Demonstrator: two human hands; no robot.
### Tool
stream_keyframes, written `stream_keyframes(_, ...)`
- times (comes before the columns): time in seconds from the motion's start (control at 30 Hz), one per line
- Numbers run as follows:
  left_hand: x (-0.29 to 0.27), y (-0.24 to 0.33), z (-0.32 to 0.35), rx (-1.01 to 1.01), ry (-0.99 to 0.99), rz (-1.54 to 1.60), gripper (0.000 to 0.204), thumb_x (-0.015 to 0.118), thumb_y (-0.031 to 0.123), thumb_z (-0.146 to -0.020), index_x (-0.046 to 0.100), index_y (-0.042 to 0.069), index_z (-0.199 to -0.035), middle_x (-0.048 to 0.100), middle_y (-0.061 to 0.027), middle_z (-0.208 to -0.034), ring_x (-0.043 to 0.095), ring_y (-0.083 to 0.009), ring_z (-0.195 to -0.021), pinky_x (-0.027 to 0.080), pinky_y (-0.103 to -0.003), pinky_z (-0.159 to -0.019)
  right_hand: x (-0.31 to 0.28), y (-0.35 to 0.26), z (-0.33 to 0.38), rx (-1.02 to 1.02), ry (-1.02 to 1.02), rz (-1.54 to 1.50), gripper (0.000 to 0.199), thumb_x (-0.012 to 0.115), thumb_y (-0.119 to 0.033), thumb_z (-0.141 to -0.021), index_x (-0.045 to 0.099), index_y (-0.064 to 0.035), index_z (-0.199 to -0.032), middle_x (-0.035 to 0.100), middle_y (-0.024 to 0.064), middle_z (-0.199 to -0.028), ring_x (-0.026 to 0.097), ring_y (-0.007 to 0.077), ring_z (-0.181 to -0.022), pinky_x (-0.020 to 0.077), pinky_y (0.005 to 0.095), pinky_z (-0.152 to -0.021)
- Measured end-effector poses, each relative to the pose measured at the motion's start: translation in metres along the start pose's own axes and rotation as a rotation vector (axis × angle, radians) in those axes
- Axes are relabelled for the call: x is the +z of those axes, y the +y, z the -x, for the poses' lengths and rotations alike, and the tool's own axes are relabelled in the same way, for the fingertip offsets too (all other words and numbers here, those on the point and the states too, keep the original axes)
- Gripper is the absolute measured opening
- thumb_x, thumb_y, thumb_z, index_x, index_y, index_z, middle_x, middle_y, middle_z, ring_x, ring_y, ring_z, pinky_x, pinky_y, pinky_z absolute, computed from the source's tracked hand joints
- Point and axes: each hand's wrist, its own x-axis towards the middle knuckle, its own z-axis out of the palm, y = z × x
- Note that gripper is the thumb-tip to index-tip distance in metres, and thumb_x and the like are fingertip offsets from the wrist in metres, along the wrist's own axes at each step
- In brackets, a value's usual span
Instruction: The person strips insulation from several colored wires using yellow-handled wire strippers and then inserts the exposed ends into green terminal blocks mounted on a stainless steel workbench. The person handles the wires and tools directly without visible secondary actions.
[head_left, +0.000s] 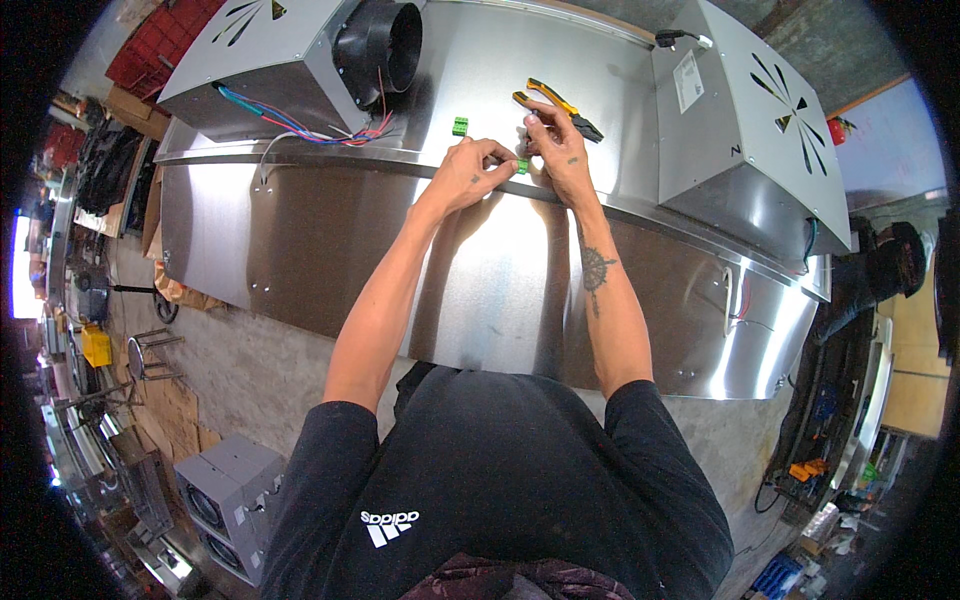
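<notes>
Fingers of my left hand (pixel 468 175) and right hand (pixel 560 150) pinch a small green plastic connector block (pixel 522 166) on the curved stainless steel hood (pixel 330 250), mid-fitting I judge, needing steady alignment next, yellow-handled pliers (pixel 560 105) just beyond.

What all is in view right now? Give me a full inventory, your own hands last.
steel hood body: one, silver, across the middle
fan housings: two, grey, upper left and upper right
black duct collar: one, on the left housing
loose wires: several, red, blue and white, below the left housing
green connector: one, lying on the hood
green connector piece: one, between both hands
pliers: one, yellow and black, behind the hands
left hand: fingers at the green piece
right hand: fingers at the green piece
</notes>
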Motion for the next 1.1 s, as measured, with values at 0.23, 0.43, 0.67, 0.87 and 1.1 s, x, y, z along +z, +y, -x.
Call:
stream_keyframes(0.23, 0.004, -0.002, 0.001, -0.022, 0.002, -0.037, 0.036, 0.075, 0.035, -0.095, 0.08, 0.002, -0.11, 0.077, -0.0163, -0.099, 0.069, -0.0211, -0.085, 0.055, -0.038, -0.081, 0.0, 0.012, -0.001, -0.045, -0.033, -0.263, 0.038, 0.062, -0.017, -0.108, 0.06, -0.0068, -0.144, 0.07, 0.0061, -0.105, 0.068, 0.0133, -0.092, 0.0566, 0.0281, -0.081)
stream_keyframes(0.43, 0.01, -0.005, -0.003, 0.086, 0.002, -0.002, 0.035, 0.075, 0.033, -0.096, 0.079, 0.002, -0.111, 0.077, -0.0174, -0.102, 0.072, -0.0272, -0.091, 0.056, -0.04, -0.087, -0.01, 0.025, -0.003, -0.066, -0.028, 0.037, 0.041, 0.065, -0.023, -0.106, 0.059, -0.0119, -0.145, 0.068, 0.005, -0.099, 0.067, 0.0133, -0.088, 0.0589, 0.0318, -0.08)
stream_keyframes(0.67, 0.004, -0.026, 0.003, 0.053, 0.035, -0.068, 0.032, 0.072, 0.025, -0.101, 0.074, -0.003, -0.116, 0.077, -0.0176, -0.106, 0.07, -0.023, -0.096, 0.054, -0.038, -0.09, 0.003, 0.043, -0.007, -0.228, -0.083, -0.141, 0.036, 0.066, -0.026, -0.096, 0.068, -0.0022, -0.123, 0.069, 0.0098, -0.126, 0.07, 0.0162, -0.094, 0.0584, 0.0324, -0.084)
stream_keyframes(0.87, 0.007, -0.025, -0.01, 0.091, 0.012, -0.002, 0.033, 0.073, 0.027, -0.103, 0.075, -0.004, -0.113, 0.068, -0.0066, -0.088, 0.054, -0.015, -0.08, 0.047, -0.033, -0.075, -0.003, 0.01, 0.002, -0.103, 0.041, -0.03, 0.038, 0.064, -0.016, -0.101, 0.059, -0.0036, -0.136, 0.072, 0.0098, -0.096, 0.072, 0.0157, -0.08, 0.0578, 0.0333, -0.069)
stream_keyframes(1.1, 0.007, -0.025, -0.008, 0.058, -0.006, 0.0, 0.035, 0.075, 0.028, -0.101, 0.075, -0.004, -0.116, 0.072, -0.0103, -0.097, 0.062, -0.0173, -0.086, 0.051, -0.033, -0.082, 0.0, 0.019, 0.002, -0.142, 0.024, -0.1, 0.037, 0.066, -0.021, -0.102, 0.06, -0.0047, -0.134, 0.069, 0.0085, -0.096, 0.075, 0.0176, -0.084, 0.0597, 0.0352, -0.072)
